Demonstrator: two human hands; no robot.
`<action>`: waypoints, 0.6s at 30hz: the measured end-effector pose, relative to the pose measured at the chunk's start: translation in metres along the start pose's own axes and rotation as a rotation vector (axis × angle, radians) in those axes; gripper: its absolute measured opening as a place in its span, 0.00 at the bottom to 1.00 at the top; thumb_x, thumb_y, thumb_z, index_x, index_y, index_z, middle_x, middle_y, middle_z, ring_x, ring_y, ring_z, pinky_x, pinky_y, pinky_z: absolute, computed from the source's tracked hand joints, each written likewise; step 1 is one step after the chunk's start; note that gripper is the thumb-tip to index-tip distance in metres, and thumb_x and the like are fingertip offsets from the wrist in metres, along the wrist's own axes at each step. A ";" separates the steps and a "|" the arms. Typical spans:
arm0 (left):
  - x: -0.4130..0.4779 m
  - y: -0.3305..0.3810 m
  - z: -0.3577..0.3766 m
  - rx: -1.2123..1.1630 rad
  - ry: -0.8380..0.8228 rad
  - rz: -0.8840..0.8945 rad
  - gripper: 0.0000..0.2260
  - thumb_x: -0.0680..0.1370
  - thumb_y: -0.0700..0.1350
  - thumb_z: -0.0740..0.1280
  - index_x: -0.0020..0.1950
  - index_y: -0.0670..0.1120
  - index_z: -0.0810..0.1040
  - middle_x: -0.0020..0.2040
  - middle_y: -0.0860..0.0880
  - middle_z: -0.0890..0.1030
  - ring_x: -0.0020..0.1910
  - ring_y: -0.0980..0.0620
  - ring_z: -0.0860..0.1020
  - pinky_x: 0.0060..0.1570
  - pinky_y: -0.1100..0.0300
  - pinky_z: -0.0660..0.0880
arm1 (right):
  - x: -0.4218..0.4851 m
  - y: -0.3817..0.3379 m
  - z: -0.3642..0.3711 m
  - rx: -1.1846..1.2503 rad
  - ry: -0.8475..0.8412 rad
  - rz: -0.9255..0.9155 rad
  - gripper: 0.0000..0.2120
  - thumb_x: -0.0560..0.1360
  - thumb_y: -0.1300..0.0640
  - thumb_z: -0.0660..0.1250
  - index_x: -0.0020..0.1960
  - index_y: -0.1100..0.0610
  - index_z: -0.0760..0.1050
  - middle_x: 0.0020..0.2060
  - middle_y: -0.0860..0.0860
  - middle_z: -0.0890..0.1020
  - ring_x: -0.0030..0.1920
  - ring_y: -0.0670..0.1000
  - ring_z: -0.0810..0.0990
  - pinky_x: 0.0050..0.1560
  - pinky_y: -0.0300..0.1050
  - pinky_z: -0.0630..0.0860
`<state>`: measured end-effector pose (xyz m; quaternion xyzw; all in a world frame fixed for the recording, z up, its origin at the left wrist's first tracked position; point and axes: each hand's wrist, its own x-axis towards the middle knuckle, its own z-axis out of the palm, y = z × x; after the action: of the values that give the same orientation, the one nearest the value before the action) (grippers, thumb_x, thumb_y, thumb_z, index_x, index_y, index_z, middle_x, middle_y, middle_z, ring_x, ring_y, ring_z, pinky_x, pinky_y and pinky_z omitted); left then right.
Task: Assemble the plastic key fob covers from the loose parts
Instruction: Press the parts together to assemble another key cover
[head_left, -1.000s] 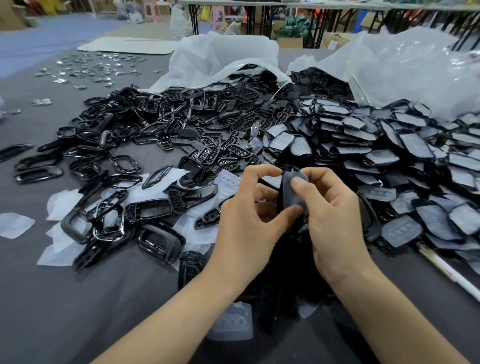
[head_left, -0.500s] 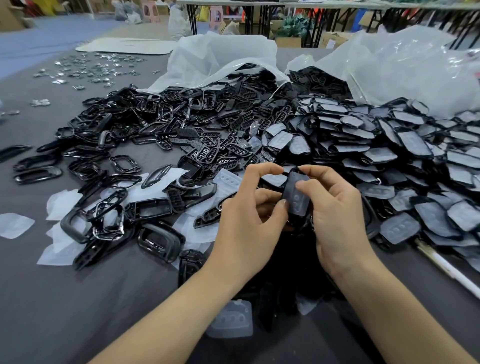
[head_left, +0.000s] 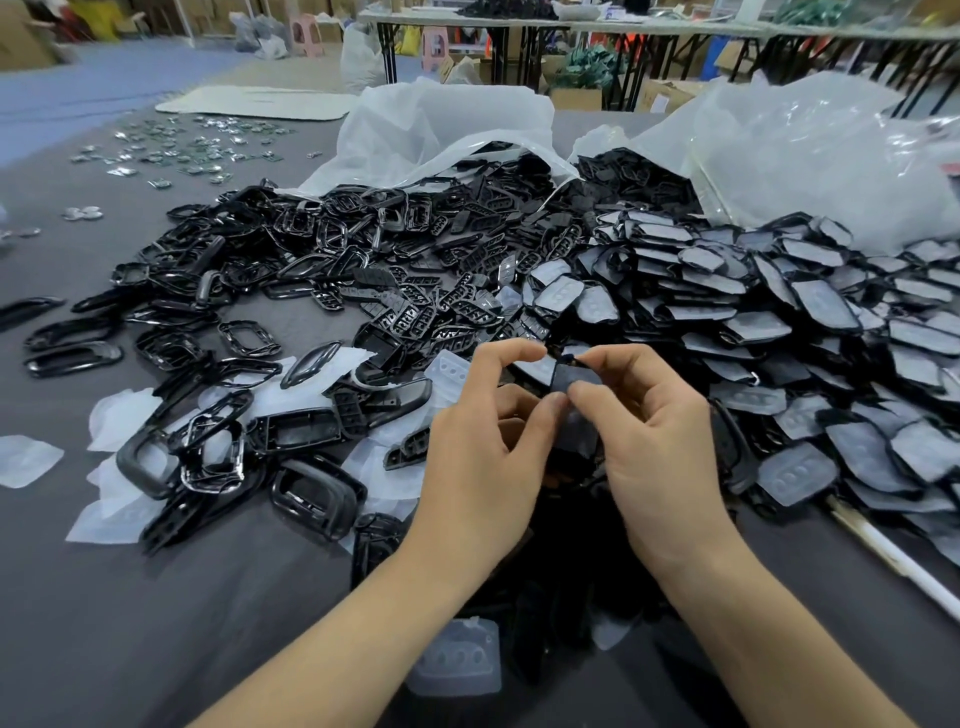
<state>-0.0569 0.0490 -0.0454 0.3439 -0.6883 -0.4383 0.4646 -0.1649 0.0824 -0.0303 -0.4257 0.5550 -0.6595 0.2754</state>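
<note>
Left hand (head_left: 483, 447) and right hand (head_left: 660, 447) meet at centre frame, each pinching the same key fob cover (head_left: 577, 434) between thumb and forefinger; the other fingers are curled underneath. The cover is a dark, flat piece raised off the surface (head_left: 130, 623). Its long axis runs roughly top to bottom in the frame, upper end between the two forefingers, thumbs touching on its near face. Both hands are equally close to it. Whether a second part sits behind it cannot be told.

Judgement: a seating or pressing step is in hand, and any force should act across the flat face.

Room for moving is tight. The black frame pile (head_left: 291, 291) lies to the left and upper left, and the film-backed pad pile (head_left: 779, 322) crowds the right, close to the right hand. A clear button pad (head_left: 457, 660) lies below the wrists. Open surface shows at lower left. Two plastic bags (head_left: 457, 130) close off the top of the frame.
</note>
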 end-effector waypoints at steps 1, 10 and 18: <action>0.000 0.001 0.000 0.014 -0.005 0.007 0.11 0.79 0.43 0.65 0.55 0.58 0.70 0.35 0.51 0.81 0.32 0.53 0.80 0.37 0.46 0.80 | 0.000 0.000 0.000 0.010 -0.004 0.010 0.08 0.73 0.65 0.68 0.42 0.53 0.77 0.32 0.43 0.80 0.35 0.41 0.77 0.36 0.32 0.73; 0.000 0.000 -0.002 0.032 -0.050 0.061 0.14 0.79 0.39 0.65 0.57 0.58 0.69 0.32 0.54 0.80 0.25 0.58 0.76 0.27 0.68 0.72 | 0.005 0.002 -0.004 -0.012 -0.043 0.070 0.06 0.75 0.61 0.68 0.41 0.55 0.82 0.36 0.52 0.84 0.39 0.49 0.80 0.43 0.47 0.77; -0.003 0.001 0.000 0.162 -0.062 0.166 0.15 0.78 0.42 0.63 0.60 0.58 0.66 0.35 0.51 0.80 0.27 0.54 0.76 0.28 0.61 0.73 | 0.005 0.005 -0.003 -0.029 0.004 0.083 0.11 0.76 0.64 0.66 0.36 0.55 0.80 0.33 0.53 0.81 0.37 0.53 0.78 0.46 0.55 0.77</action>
<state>-0.0557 0.0521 -0.0452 0.3086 -0.7616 -0.3516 0.4485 -0.1705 0.0786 -0.0335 -0.4050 0.5823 -0.6402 0.2951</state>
